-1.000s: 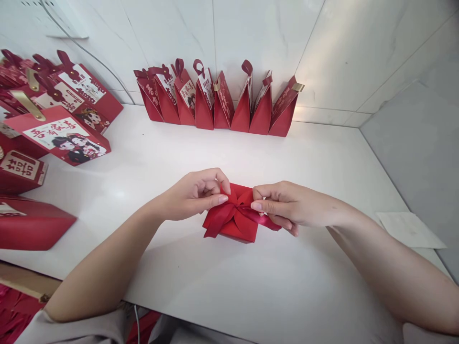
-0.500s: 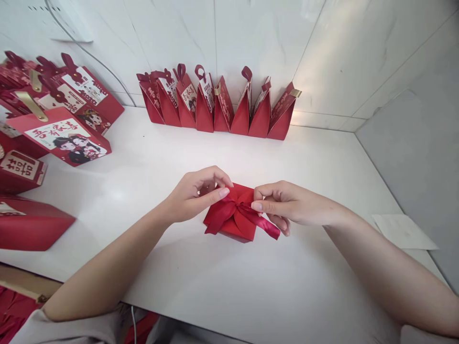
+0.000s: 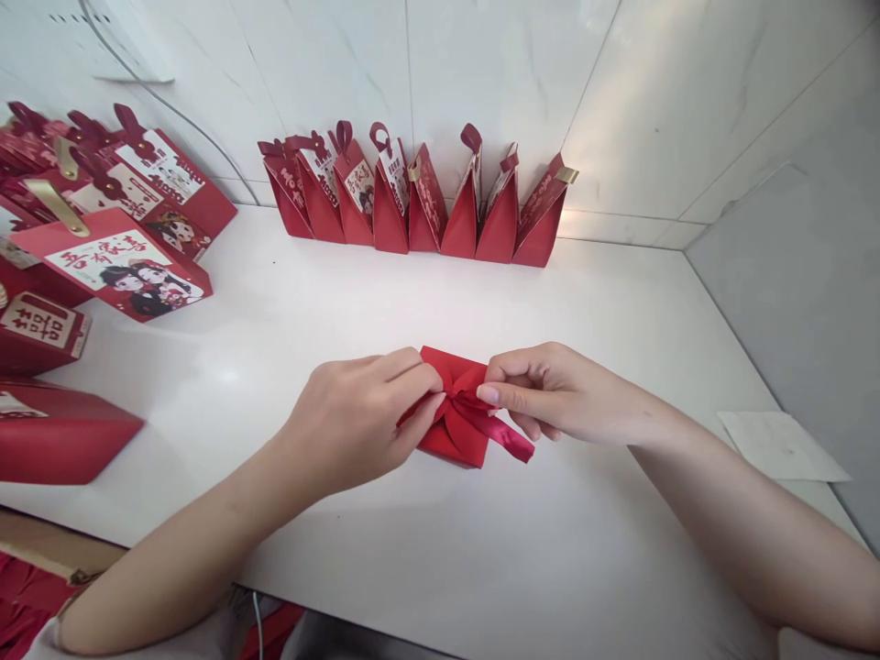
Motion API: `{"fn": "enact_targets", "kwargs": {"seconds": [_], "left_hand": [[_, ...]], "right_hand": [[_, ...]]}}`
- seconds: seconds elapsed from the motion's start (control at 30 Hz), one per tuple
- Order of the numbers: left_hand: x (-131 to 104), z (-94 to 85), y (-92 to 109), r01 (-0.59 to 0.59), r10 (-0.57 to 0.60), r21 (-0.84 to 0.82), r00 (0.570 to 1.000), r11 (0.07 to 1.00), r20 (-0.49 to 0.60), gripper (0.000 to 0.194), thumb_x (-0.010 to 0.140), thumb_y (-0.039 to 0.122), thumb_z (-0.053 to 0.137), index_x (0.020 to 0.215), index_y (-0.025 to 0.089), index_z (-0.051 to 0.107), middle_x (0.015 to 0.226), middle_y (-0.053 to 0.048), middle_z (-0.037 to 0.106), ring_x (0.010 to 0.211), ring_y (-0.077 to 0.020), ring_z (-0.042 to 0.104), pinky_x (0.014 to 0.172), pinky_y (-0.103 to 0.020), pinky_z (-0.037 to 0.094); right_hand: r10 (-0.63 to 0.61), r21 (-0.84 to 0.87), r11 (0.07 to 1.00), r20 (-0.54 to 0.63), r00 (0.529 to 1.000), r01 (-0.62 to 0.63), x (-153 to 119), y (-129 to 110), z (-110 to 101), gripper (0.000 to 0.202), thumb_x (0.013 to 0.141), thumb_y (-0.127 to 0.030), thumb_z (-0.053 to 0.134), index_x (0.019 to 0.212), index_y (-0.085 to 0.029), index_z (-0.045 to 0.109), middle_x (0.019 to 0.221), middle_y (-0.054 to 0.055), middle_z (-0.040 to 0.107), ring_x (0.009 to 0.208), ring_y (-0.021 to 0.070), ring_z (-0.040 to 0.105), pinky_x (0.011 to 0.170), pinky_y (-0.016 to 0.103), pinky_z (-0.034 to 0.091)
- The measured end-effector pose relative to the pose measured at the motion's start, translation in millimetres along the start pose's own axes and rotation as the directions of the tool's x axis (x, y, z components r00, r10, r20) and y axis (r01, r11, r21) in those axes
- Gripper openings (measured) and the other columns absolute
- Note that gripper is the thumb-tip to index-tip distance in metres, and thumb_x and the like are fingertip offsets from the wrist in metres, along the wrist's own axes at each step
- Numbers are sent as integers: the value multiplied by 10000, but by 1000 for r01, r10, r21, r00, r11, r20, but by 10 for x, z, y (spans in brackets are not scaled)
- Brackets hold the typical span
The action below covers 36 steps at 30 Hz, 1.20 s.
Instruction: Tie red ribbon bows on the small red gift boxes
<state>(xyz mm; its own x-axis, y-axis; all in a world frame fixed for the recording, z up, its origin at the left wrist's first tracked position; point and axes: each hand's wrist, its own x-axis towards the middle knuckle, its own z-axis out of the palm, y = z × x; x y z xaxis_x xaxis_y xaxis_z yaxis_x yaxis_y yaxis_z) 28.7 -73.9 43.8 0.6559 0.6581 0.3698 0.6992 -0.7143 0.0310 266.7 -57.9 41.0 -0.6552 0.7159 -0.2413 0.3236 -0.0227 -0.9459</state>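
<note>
A small red gift box point(image 3: 457, 442) with petal-like folded flaps sits on the white table, and a dark red ribbon point(image 3: 507, 434) is tied in a bow on its top. My left hand point(image 3: 375, 412) is closed at the left side of the bow, thumb and fingers pinching the ribbon beside the knot; it covers the box's left part. On the other side, my right hand point(image 3: 543, 390) pinches the right loop of the bow between thumb and forefinger. One ribbon tail hangs below my right hand toward the lower right.
Several red gift boxes with ribbon handles point(image 3: 426, 215) stand in a row along the tiled wall. More printed red boxes point(image 3: 130, 266) crowd the left side of the table. A white paper sheet point(image 3: 780, 446) lies at the right edge. A cable point(image 3: 171, 115) runs down the wall.
My left hand has turned over and come lower, its fingers now closed on the bow's left side and covering the left tail. My right hand keeps its pinch, hardly moved.
</note>
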Motion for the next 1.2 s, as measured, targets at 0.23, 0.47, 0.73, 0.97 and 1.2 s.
{"fn": "enact_targets", "kwargs": {"seconds": [0.23,0.47,0.73,0.97,1.2], "left_hand": [[67,-101,-241,139,-32,-415,967,899,254,88,858,250,625,788,207,656,722,40,637,573,-66,515,552,-187,402],[65,-42,-342,91,74,-529,956,844,283,111,848,145,607,819,207,695,776,20,671,604,-61,542,572,-166,424],[78,-74,-386,42,141,-516,940,856,311,128,868,152,582,820,199,691,774,13,670,600,-60,530,576,-162,414],[90,-71,-406,47,148,-553,942,832,302,121,864,203,617,789,197,712,750,-2,680,593,-67,547,574,-169,431],[57,-3,-406,6,193,-635,950,773,245,170,858,233,637,963,271,765,784,-14,708,574,-69,569,552,-179,454]], "right_hand": [[71,-4,997,8,997,-71,64,51,-48,330,906,-467,574,726,-191,596,523,-45,572,452,82,489,454,207,387],[130,52,990,22,991,-131,110,114,-79,333,874,-489,611,723,-195,565,491,-46,576,429,91,501,459,216,439],[168,76,982,58,984,-172,118,79,-51,363,866,-495,617,692,-196,508,444,-69,527,393,80,480,408,198,372],[166,74,983,48,985,-169,118,74,-50,358,855,-475,632,665,-195,514,409,-76,489,373,75,440,385,188,348],[191,54,980,30,981,-193,72,37,-53,315,856,-499,616,779,-194,632,390,-74,476,353,81,392,372,205,333]]}}
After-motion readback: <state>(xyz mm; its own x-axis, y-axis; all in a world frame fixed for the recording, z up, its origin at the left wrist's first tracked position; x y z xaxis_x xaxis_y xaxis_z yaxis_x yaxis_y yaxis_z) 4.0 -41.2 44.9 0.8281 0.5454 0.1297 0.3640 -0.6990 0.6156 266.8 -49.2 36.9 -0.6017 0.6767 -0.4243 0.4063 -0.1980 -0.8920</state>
